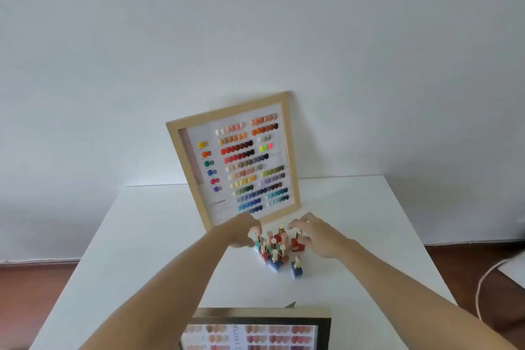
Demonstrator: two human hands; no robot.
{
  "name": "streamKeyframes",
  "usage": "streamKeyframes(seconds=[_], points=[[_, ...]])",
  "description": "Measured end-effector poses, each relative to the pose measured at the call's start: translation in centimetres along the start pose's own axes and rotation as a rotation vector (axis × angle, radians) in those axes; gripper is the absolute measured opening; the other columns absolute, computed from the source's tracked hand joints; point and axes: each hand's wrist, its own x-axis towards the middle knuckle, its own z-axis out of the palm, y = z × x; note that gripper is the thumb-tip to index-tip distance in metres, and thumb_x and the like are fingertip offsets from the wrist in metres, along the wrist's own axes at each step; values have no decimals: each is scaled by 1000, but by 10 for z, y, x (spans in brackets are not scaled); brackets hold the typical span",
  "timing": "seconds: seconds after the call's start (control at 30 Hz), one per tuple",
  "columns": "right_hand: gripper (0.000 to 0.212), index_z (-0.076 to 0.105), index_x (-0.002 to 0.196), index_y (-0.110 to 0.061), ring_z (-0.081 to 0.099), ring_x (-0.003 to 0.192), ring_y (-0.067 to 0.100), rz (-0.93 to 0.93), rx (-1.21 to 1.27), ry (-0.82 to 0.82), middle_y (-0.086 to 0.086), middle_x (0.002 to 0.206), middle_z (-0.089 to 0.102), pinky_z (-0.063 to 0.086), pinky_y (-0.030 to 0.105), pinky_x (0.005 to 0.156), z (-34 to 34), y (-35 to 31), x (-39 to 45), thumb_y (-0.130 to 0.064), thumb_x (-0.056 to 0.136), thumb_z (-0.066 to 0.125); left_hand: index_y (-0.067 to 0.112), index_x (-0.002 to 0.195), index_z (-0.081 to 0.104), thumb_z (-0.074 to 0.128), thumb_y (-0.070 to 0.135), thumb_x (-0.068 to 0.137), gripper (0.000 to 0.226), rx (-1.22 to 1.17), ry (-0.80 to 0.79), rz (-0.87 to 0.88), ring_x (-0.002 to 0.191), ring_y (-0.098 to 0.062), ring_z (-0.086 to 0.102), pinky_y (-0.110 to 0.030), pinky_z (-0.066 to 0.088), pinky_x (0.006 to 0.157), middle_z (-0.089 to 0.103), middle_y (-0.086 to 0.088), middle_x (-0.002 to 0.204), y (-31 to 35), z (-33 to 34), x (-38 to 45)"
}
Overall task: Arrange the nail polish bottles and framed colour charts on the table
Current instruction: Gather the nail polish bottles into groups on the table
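Note:
Several nail polish bottles [275, 250] with gold caps stand clustered mid-table, red, pink, teal and blue. One blue bottle [296, 269] stands slightly apart at the front right. My left hand [241, 231] reaches in from the left, its fingers pinched around the cap of a teal bottle [258, 245]. My right hand [316, 236] curls over the cluster's right side, touching a red bottle [298, 244]; the blur hides whether it grips. A wood-framed colour chart [235, 159] leans against the wall behind. A dark-framed chart [255, 329] of pink shades lies at the near edge.
The white table [142, 236] stands against a white wall, with wooden floor on both sides. A pale cable [483, 281] loops on the floor at the right. Bare tabletop lies left and right of the bottles.

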Motion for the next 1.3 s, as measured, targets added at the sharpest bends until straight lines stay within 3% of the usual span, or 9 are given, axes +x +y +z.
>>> streamKeyframes(seconds=[0.13, 0.27, 0.5, 0.73, 0.83, 1.0, 1.17, 1.3], points=[[39, 46, 128, -34, 54, 99, 22, 27, -53, -48, 5, 126, 41, 49, 36, 92, 7, -1, 17, -13, 96, 45, 25, 125, 57, 66, 29, 87, 39, 9, -46, 61, 129, -21, 40, -35, 31, 112, 46, -3, 138, -8, 4, 20], [35, 45, 128, -33, 58, 95, 29, 20, -151, -93, 7, 118, 44, 51, 41, 89, 15, 2, 31, -18, 96, 45, 24, 121, 61, 67, 31, 85, 38, -7, -81, 90, 117, -21, 48, -32, 40, 103, 50, -5, 130, -15, 12, 33], [25, 52, 121, -32, 61, 84, 29, -23, -227, -68, 6, 103, 52, 53, 39, 76, 32, 3, 44, -29, 96, 49, 28, 123, 60, 64, 43, 86, 40, 27, -85, 133, 112, -22, 51, -32, 43, 97, 53, -5, 120, -15, 30, 40], [14, 58, 105, -19, 62, 79, 27, -59, -245, -7, 6, 94, 60, 53, 36, 69, 40, 4, 45, -21, 94, 49, 18, 117, 63, 55, 35, 92, 31, 94, -10, 138, 99, -26, 59, -37, 52, 87, 56, -8, 115, -9, 41, 38], [12, 59, 102, -17, 64, 82, 22, -63, -269, 16, 2, 97, 64, 56, 35, 72, 44, 7, 44, -12, 92, 55, 19, 118, 62, 53, 32, 94, 29, 96, 12, 157, 98, -25, 60, -37, 52, 87, 58, -7, 113, -11, 43, 36], [16, 62, 105, -19, 64, 84, 21, -52, -187, 87, 3, 97, 66, 55, 32, 75, 47, 14, 35, -17, 94, 51, 17, 116, 64, 57, 31, 94, 27, 113, 31, 194, 95, -22, 62, -34, 54, 84, 61, -6, 110, -15, 44, 33], [15, 65, 100, -21, 63, 83, 10, -10, -55, 176, -1, 94, 67, 49, 17, 71, 39, 20, 17, -20, 95, 51, 18, 113, 67, 60, 32, 92, 26, 51, 70, 199, 95, -16, 62, -26, 50, 82, 63, -1, 109, -21, 41, 26], [19, 64, 101, -17, 63, 87, 18, 71, 17, 223, 3, 96, 67, 55, 31, 78, 25, 25, -3, -23, 97, 47, 19, 113, 68, 63, 30, 90, 26, 29, 94, 199, 95, -13, 62, -23, 50, 82, 64, 1, 109, -26, 30, 16]])
